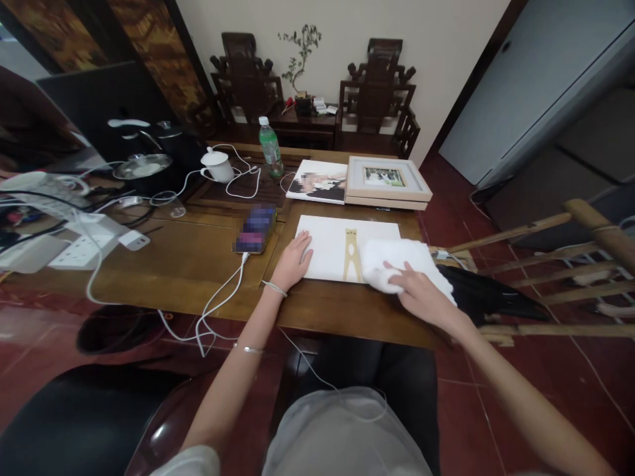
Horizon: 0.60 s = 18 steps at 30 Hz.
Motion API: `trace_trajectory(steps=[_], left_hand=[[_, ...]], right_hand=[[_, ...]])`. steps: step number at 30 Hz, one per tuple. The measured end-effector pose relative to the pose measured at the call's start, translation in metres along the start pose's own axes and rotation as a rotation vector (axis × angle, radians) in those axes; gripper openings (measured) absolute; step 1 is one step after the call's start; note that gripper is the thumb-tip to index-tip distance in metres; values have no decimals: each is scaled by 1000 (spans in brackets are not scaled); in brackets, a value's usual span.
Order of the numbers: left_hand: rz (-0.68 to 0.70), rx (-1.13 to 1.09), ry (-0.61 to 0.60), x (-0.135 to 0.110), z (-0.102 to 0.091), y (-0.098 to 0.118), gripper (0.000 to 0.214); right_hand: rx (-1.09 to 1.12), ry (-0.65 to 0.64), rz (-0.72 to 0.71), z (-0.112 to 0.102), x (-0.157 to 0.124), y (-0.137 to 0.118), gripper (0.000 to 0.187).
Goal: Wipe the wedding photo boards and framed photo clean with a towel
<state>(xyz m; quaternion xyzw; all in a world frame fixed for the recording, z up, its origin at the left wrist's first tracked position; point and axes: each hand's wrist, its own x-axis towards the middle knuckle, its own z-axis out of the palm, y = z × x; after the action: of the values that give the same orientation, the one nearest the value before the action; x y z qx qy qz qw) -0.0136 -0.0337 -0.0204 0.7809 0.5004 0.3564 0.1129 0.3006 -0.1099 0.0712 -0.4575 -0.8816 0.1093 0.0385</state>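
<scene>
A white flat board (327, 248), the back of a frame with a wooden stand piece (350, 254) on it, lies on the wooden table (198, 264) in front of me. My left hand (294, 261) rests flat on the board's left edge, fingers stretched out. My right hand (414, 291) presses a white cloth (397, 261) onto the board's right side, fingers curled over the cloth.
Behind the board lie a photo print (317, 182) and a light framed picture (387, 178) on a stack. A phone (255, 228) on a white cable, a green bottle (270, 147), a white cup (217, 165) and power strips (94, 244) sit left. A bamboo chair (570, 264) stands right.
</scene>
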Motion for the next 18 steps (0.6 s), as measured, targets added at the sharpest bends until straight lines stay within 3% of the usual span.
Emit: trace_trajectory(steps=[3, 6, 13, 18], left_hand=[[-6, -2, -8, 0, 0, -1, 39], [-6, -4, -15, 0, 0, -1, 40], [-11, -14, -2, 0, -1, -2, 39], [-13, -42, 16, -1, -2, -1, 38]], right_hand=[[59, -79, -81, -1, -23, -13, 40], [107, -78, -106, -3, -17, -7, 41], [77, 62, -30, 2, 62, 43, 41], [-37, 172, -35, 12, 102, 50, 29]])
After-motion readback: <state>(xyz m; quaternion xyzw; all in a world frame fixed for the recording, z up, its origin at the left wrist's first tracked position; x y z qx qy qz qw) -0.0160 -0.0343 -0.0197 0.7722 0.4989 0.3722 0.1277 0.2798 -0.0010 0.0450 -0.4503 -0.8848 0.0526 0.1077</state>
